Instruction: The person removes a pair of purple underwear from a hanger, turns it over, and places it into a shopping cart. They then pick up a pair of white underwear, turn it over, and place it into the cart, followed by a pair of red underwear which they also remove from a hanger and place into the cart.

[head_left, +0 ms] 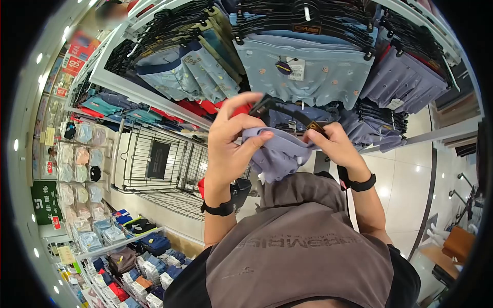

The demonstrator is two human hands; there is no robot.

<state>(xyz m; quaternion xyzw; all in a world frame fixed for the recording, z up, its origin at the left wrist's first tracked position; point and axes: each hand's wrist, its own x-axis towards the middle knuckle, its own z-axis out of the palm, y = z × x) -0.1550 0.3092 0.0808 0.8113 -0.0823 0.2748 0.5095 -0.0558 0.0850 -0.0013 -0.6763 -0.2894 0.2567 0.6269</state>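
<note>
Lavender boxer shorts (277, 152) hang in front of my torso, partly bunched. My left hand (229, 141) pinches their waistband between thumb and fingers, with its index finger raised by the near end of a black clip hanger (290, 111). The hanger arches above the waistband, and its left end looks apart from the cloth. My right hand (336, 146) closes on the hanger's other end, beside its small brown label, and on the waistband edge there. How the right clip sits is hidden by my fingers.
Ahead, a rack holds light blue printed boxer shorts (308, 66) on black hangers, with lavender ones (408, 84) to the right. A wire shopping cart (169, 169) stands at the left. Folded packs (138, 272) fill a lower-left shelf. A white rail (426, 134) crosses at right.
</note>
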